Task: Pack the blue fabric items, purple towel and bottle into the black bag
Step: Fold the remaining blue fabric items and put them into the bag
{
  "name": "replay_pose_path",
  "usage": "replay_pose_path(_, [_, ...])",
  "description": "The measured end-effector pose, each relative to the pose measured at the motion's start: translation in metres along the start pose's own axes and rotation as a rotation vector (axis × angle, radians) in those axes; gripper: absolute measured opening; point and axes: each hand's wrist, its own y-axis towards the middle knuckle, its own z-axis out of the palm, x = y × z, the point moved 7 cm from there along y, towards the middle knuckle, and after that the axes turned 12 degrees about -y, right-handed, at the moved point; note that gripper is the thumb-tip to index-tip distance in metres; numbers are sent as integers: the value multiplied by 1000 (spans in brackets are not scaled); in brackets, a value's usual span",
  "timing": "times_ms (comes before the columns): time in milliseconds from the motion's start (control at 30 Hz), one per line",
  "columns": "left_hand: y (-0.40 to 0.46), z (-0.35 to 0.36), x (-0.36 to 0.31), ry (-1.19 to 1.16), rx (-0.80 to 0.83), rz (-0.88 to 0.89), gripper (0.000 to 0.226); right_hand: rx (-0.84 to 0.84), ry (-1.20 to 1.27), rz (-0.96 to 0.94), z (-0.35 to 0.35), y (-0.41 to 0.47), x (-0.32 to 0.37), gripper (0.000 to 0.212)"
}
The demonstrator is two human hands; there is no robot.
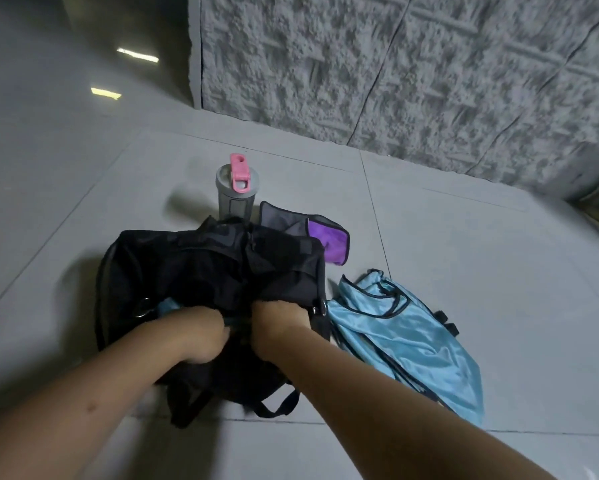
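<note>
My left hand (pixel 201 332) and right hand (pixel 280 323) are buried in the bag (pixel 201 268); grips unreadable. Risk: its mouth collapsing, snagging blue fabric (pixel 168 306).

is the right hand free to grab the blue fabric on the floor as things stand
Probably not right away. The right hand is tucked into the opening of the black bag, apparently gripping its edge. The light blue fabric lies uncovered on the floor just right of the bag, so letting go should clear the way.
</note>
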Motion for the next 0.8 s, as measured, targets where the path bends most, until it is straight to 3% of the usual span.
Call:
replay_pose_path(100, [3,-9,-6,-104,-140,4,32,92,-108,-24,17,-9,-4,36])
replay_pose_path(200, [8,2,-10,-125,-80,11,23,34,-52,-99,15,-15,-4,25])
replay_pose_path(267, [9,10,-12,-187,-32,26,7,-85,47,-211,7,-23,-7,21])
replay_pose_path(367, [9,12,-22,-316,-45,95,26,-400,234,-329,-13,-51,-36,26])
replay_pose_path(433, [10,7,-29,-351,-129,95,21,-565,392,-161,-15,-64,-92,27])
replay_pose_path(533, [7,-12,-42,-363,-340,100,26,-587,647,328,28,-76,-202,21])
replay_pose_path(667, [-7,-33,-93,-468,-514,238,25,-352,843,958,125,-111,-321,31])
replay_pose_path(800, [-25,-42,-141,-721,-781,407,16,-42,961,1166,199,-138,-358,33])
